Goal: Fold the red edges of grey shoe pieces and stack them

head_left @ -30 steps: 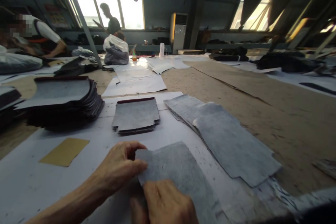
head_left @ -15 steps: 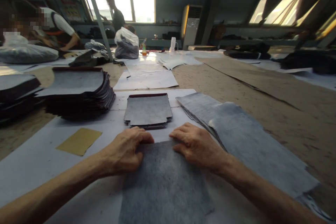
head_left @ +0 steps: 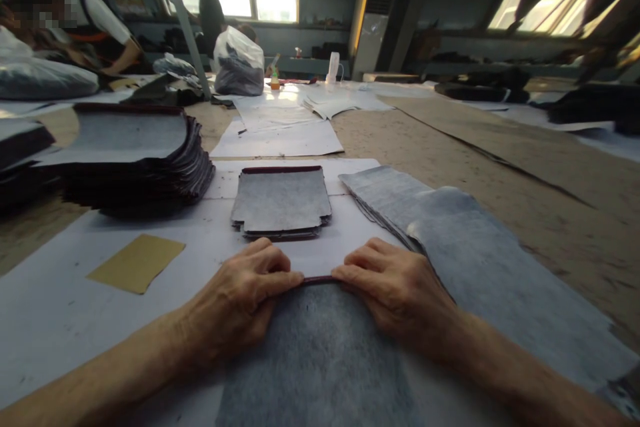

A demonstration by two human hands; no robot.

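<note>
A grey-blue fabric piece (head_left: 320, 353) lies in front of me on white paper, with a narrow dark red fold along its far edge. My left hand (head_left: 250, 287) is closed on the left part of that fold, thumb and fingers pressed together. On the right part, my right hand (head_left: 390, 283) pinches the same edge. Just beyond my hands sits a small stack of notched grey pieces (head_left: 283, 199) with a dark red far edge. Larger grey-blue sheets (head_left: 465, 247) lie close to the right of my right hand.
A tan card (head_left: 137, 263) lies left of my left hand. A tall stack of dark, grey-topped pieces (head_left: 135, 173) stands behind it. Farther back are a filled plastic bag (head_left: 239, 63), a slanted pole (head_left: 187, 27) and people at the left.
The far edge of the fabric is now folded over, showing a dark red strip. Both hands have closed on it, thumbs nearer the edge. The view has tilted slightly downward.
</note>
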